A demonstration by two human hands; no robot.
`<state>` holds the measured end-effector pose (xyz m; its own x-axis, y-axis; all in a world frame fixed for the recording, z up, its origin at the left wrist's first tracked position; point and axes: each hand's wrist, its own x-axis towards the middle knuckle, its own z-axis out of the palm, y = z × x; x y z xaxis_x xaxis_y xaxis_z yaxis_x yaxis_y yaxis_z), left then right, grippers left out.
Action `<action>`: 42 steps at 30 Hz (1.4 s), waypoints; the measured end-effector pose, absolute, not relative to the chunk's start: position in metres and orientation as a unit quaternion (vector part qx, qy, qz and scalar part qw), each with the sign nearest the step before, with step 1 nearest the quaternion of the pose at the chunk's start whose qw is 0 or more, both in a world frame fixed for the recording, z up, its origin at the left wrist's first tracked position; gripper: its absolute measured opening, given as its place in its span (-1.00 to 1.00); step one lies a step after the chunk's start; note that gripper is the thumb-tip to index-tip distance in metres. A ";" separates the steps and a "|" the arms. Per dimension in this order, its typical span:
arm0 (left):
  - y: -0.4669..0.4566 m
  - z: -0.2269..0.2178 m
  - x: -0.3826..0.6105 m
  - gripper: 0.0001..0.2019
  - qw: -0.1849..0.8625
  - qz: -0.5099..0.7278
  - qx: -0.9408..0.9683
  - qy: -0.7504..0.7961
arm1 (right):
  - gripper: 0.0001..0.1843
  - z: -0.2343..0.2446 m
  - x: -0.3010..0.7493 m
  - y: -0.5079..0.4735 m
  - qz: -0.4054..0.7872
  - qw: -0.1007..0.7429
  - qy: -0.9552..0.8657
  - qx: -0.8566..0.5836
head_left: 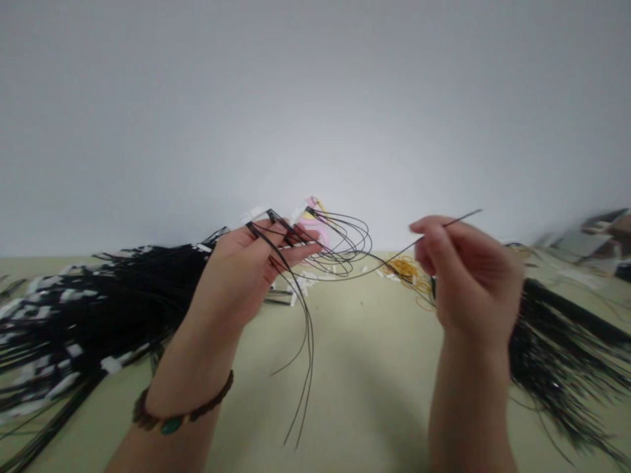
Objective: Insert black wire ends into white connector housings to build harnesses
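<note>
My left hand (246,276) is closed on a few thin black wires (309,315) with white labels near their upper ends. Some of these wires hang down in front of the palm. Others curve out to the right in loose loops (352,230). Between the thumb and fingers of my right hand (468,282) one black wire is pinched, its tip (473,213) sticking out to the upper right. That wire runs back leftward toward the loops at my left hand.
A large heap of black wires (123,295) with white labels lies on the left. More black wires (557,355) are bundled at the right. Yellow rubber bands (405,268), white scraps (305,281) and a pink item (318,230) lie toward the wall (315,98).
</note>
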<state>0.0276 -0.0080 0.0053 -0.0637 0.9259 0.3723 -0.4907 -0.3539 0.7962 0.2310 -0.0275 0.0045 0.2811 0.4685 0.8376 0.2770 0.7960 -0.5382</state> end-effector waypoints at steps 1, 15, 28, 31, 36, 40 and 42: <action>-0.009 0.005 0.029 -0.81 0.512 0.685 0.454 0.250 | -0.91 0.002 0.222 -0.029 0.087 0.702 -0.625 -0.329; -0.010 0.001 0.032 -0.88 0.512 0.660 0.470 0.285 | -0.82 -0.014 0.177 -0.028 0.082 0.598 -0.726 -0.328; -0.008 -0.002 0.028 -0.92 0.541 0.629 0.503 0.243 | -0.81 -0.014 0.176 -0.023 0.080 0.611 -0.714 -0.333; -0.009 -0.002 0.027 -0.94 0.554 0.626 0.499 0.229 | -0.82 -0.014 0.176 -0.024 0.085 0.611 -0.714 -0.331; -0.010 -0.001 0.028 -0.95 0.564 0.629 0.492 0.208 | -0.82 -0.014 0.177 -0.025 0.098 0.603 -0.717 -0.336; -0.007 -0.001 0.028 -0.94 0.558 0.626 0.497 0.224 | -0.82 -0.013 0.178 -0.024 0.111 0.600 -0.717 -0.337; -0.007 -0.002 0.028 -0.93 0.558 0.623 0.498 0.229 | -0.82 -0.012 0.179 -0.023 0.115 0.598 -0.717 -0.339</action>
